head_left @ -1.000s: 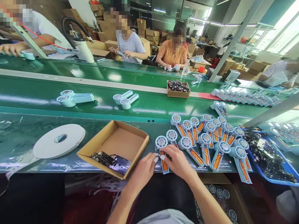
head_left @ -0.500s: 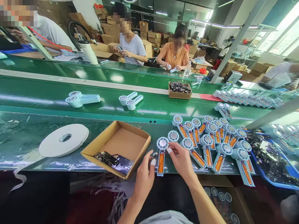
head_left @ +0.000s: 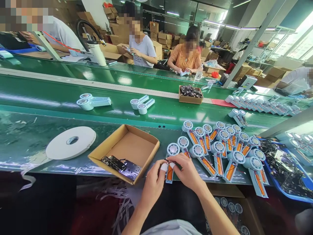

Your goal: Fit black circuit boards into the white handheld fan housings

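A light-blue handheld fan (head_left: 173, 149) lies near the table edge, its round head away from me and an orange battery in its open handle. My left hand (head_left: 154, 179) is closed in a pinch just left of the handle, on a small dark part that looks like a circuit board, mostly hidden by the fingers. Over the handle, my right hand (head_left: 186, 171) is closed too, its fingertips meeting the left ones where the fan's thin wires run. White covers sit on both thumbs. Left of my hands is a cardboard box (head_left: 146, 163) with black circuit boards (head_left: 117, 164) in it.
Several open fans (head_left: 218, 147) crowd the table at right, beside a blue bin (head_left: 288, 194) of dark parts. A white tape roll (head_left: 58, 147) lies at left. Beyond, the green conveyor (head_left: 122, 122) carries more fans and a small box (head_left: 190, 99); co-workers sit across it.
My hands have come together over the fan's handle, fingertips now meeting below its head. The right hand has moved nearer me and bent inward. The whole view has shifted slightly.
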A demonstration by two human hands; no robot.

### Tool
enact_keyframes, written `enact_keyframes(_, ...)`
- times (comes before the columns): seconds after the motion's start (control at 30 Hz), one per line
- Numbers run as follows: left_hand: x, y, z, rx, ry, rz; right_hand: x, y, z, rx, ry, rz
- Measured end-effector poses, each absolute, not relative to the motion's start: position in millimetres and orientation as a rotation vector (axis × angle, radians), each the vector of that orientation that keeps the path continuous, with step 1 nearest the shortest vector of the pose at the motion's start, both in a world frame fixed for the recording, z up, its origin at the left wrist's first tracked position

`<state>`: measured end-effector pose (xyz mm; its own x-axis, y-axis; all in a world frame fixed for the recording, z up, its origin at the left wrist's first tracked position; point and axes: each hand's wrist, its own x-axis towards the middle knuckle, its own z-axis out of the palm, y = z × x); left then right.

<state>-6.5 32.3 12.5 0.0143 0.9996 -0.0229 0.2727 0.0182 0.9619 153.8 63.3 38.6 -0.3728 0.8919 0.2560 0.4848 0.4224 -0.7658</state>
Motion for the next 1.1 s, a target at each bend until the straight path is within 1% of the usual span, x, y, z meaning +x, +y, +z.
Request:
enact_keyframes(0.23, -4, 35, 9, 1.266, 1.385, 1.018, 156, 63, 31, -1.103, -2.104, 0.662)
enact_keyframes(0.47, 0, 33, 6, 1.041, 1.385, 1.141, 155, 66, 24, -1.193, -2.121, 0.397)
enact_keyframes(0.6, -1, 31, 4, 1.173, 1.426, 1.132, 148, 63, 28, -1.210, -2.170, 0.245)
enact_keyframes(0.77, -2, 29, -3, 1.616, 1.518, 1.275, 138, 55, 29, -1.318, -2.196, 0.059)
enact_keyframes(0.83, -3, 29, -5, 1.741, 1.516, 1.316, 137, 56, 29, -1.351, -2.176, 0.098)
enact_keyframes(0.9, -5, 30, -5, 1.789, 1.487, 1.318, 140, 60, 28, -1.347, -2.154, 0.212)
enact_keyframes(1.0, -11, 34, 0, 1.764, 1.408, 1.260, 148, 68, 30, -1.293, -2.137, 0.416)
enact_keyframes(1.1, -16, 40, 8, 1.730, 1.341, 1.183, 155, 73, 32, -1.219, -2.170, 0.515)
